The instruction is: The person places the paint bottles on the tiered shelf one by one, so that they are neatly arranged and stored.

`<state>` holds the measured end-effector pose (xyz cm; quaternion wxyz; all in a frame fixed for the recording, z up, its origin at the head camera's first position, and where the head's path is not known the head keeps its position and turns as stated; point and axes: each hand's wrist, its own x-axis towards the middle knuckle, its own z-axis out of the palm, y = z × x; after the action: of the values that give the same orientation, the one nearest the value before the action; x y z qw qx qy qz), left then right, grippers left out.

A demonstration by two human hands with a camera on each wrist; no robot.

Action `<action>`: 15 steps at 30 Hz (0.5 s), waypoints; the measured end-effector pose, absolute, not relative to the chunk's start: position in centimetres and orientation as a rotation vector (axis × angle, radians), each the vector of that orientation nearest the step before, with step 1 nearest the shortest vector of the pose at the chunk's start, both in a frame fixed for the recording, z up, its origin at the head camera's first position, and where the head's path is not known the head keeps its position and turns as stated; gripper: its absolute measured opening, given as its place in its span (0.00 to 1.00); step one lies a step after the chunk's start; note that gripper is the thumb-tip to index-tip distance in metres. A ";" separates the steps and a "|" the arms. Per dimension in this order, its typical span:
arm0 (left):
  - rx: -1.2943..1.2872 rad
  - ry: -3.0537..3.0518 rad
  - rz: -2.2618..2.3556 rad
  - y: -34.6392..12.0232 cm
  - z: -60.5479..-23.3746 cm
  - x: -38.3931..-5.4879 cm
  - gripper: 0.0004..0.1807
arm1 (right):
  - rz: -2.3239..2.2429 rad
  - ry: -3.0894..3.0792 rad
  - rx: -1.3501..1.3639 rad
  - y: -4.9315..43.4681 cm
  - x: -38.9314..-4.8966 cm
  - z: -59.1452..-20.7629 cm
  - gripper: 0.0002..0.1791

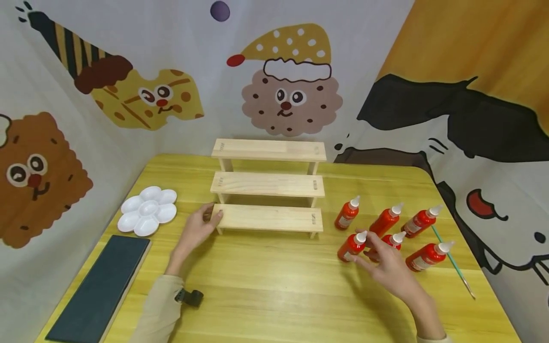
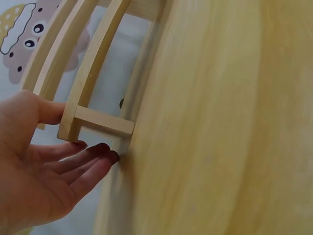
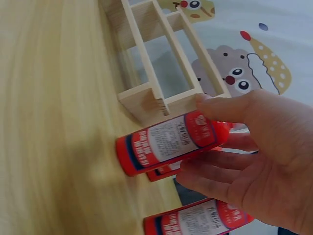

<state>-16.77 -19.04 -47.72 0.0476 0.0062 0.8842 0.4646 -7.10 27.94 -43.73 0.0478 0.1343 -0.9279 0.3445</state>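
Observation:
A three-tier wooden step shelf [image 1: 268, 217] stands mid-table. My left hand [image 1: 196, 234] pinches the left end of its lowest board, thumb on top; in the left wrist view the fingers [image 2: 90, 164] reach below the board end [image 2: 70, 125]. On the right, my right hand [image 1: 392, 270] holds a red squeeze bottle [image 1: 350, 247] with a white nozzle cap between thumb and fingers. The right wrist view shows the bottle's printed label [image 3: 171, 139], with the thumb [image 3: 222, 106] near its top. Behind that hand another red bottle [image 1: 393, 239] is partly hidden.
Several more red bottles stand about the right hand, among them one [image 1: 346, 214] beside the shelf and one [image 1: 426, 257] at the right. Past them lies a thin green paintbrush [image 1: 455, 267]. At the left are a white flower-shaped palette [image 1: 148, 208] and a dark board [image 1: 100, 288].

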 end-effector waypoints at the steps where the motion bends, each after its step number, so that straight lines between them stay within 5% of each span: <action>1: 0.013 2.689 1.445 -19.0 -47.8 -16.8 0.37 | 1.060 -2.829 0.405 27.9 -7.1 -44.0 0.31; 15: -0.225 2.433 1.732 -18.1 -47.8 -16.7 0.35 | 1.014 -2.689 0.463 26.9 -7.3 -45.1 0.22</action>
<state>-16.71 -18.09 -47.77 0.0735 -0.0749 0.8102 0.5767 -7.28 26.95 -45.12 0.1152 0.1579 -0.9177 0.3459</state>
